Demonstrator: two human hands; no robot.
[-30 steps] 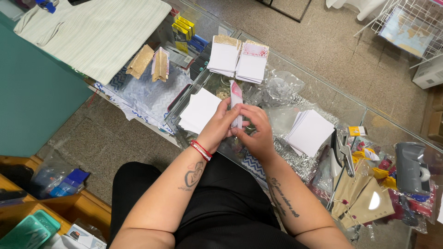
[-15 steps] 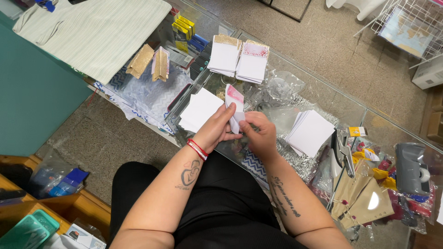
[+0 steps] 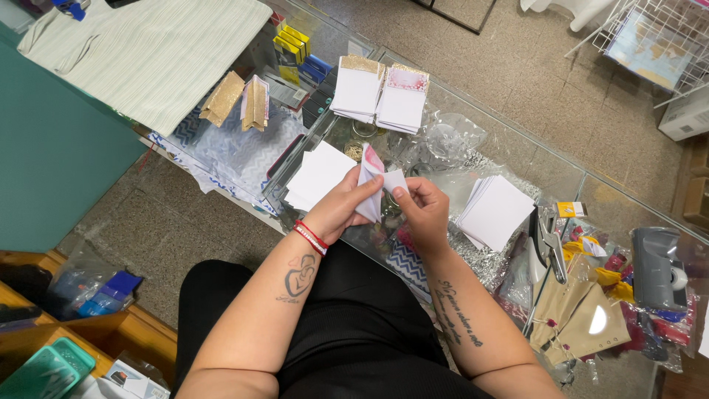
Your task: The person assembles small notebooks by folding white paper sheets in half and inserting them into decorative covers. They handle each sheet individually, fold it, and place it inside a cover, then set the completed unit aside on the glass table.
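Both hands meet over a glass counter point(image 3: 509, 159). My left hand point(image 3: 343, 207) grips a small white card with a pink edge point(image 3: 371, 188), folded and standing upright. My right hand point(image 3: 422, 210) pinches the card's right flap between thumb and forefinger. A red bracelet sits on my left wrist. A stack of white cards point(image 3: 317, 176) lies just left of my left hand. Another stack of white cards point(image 3: 496, 213) lies to the right of my right hand.
Two card stacks with gold and pink tops point(image 3: 380, 94) lie at the counter's far side, clear plastic bags point(image 3: 447, 140) beside them. Gold folded pieces point(image 3: 240, 100) sit left. A stapler point(image 3: 546, 240), brown tags point(image 3: 576, 310) and a grey tape dispenser point(image 3: 657, 270) crowd the right.
The card has been opened out: my right hand has pulled its flap to the right while my left hand keeps hold of the upright part.
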